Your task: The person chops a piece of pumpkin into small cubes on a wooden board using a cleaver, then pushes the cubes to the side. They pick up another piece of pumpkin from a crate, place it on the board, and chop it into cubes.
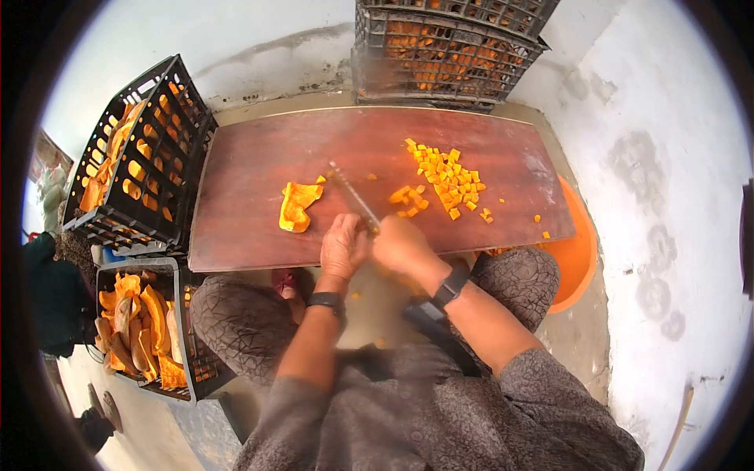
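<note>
My right hand (399, 245) is closed around the handle of a knife (355, 193), whose blade points up and to the left over the board and is a little blurred. Beside it, close to the knife, my left hand (343, 243) has its fingers curled in; what they hold, if anything, is hidden. Both hands are at the near edge of the reddish-brown board (251, 157). A cut piece of pumpkin (298, 206) lies to the left of the blade. Right of the hands sit a small group of pumpkin cubes (409, 199) and a larger pile of cubes (452, 179).
On the left stand a tall black crate (153, 157) and a lower crate (182, 314), both with pumpkin pieces. Stacked crates (455, 59) are behind the board. An orange tub (577, 251) sits under its right end, near the white wall (667, 157). Another person (55, 290) is at far left.
</note>
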A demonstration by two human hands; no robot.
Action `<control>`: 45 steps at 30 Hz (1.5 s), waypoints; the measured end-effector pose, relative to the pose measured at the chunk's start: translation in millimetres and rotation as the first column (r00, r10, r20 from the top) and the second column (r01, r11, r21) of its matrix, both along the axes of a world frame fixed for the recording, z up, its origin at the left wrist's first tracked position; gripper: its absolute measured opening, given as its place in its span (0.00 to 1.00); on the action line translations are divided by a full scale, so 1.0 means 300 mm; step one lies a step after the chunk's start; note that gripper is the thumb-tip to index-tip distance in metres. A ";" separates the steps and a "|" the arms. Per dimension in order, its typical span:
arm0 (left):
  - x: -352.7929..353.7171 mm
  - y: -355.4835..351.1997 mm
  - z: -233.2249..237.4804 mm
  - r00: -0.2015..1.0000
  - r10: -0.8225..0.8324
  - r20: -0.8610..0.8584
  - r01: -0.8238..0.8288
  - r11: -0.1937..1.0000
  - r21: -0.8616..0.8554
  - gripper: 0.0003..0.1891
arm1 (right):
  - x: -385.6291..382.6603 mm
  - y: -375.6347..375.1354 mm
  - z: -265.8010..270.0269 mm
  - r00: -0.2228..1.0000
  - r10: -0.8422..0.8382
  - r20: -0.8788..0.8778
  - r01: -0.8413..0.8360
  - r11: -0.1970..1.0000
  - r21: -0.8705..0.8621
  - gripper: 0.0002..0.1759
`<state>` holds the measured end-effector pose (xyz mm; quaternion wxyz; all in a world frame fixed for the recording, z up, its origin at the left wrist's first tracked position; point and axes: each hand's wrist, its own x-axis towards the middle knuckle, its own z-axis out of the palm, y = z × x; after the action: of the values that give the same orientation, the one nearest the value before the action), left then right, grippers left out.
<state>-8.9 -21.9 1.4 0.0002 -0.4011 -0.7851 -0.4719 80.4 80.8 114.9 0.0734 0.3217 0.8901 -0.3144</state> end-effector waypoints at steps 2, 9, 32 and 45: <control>0.001 0.005 0.007 1.000 0.021 0.012 -0.021 1.000 -0.004 0.07 | 0.010 0.052 -0.040 0.992 -0.111 0.065 0.126 0.932 -0.340 0.10; 0.002 0.005 0.025 1.000 0.012 0.009 -0.012 0.999 0.030 0.19 | 0.122 0.154 -0.071 0.908 -0.404 -0.110 0.286 0.790 -0.542 0.10; -0.183 -0.131 0.058 0.831 0.555 0.037 -0.547 0.827 -0.130 0.27 | 0.183 0.114 -0.022 0.942 -0.334 -0.041 0.292 0.871 -0.396 0.15; -0.157 -0.145 0.091 0.979 0.172 0.106 -0.153 0.974 -0.169 0.26 | 0.202 0.147 -0.117 0.973 -0.197 -0.121 0.194 0.980 -0.040 0.17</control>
<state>-56.0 -65.2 28.6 -0.0405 -0.3052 -0.8493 -0.4289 140.9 125.0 79.9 -0.0092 0.3864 0.8526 -0.3518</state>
